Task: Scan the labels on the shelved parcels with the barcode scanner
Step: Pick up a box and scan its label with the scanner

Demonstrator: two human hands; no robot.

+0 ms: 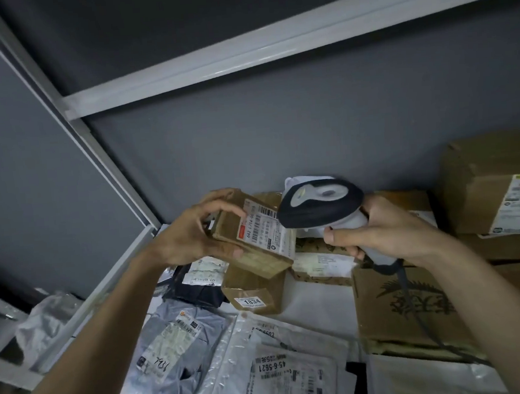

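Note:
My left hand (193, 233) grips a small brown cardboard parcel (251, 256), lifted above the shelf with its white barcode label (264, 227) turned up toward me. My right hand (382, 227) holds the handle of a black-and-white barcode scanner (321, 204). The scanner's dark head sits just right of the label and covers its right edge. The scanner's cable (417, 312) trails down past my right wrist.
Several parcels lie on the white shelf (317, 307): a brown box marked 1834 (254, 293), a grey bag (177, 352), clear plastic mailers (281, 369), a printed carton (404, 303) and a larger box (494, 190) at right. A shelf post (69, 124) rises on the left.

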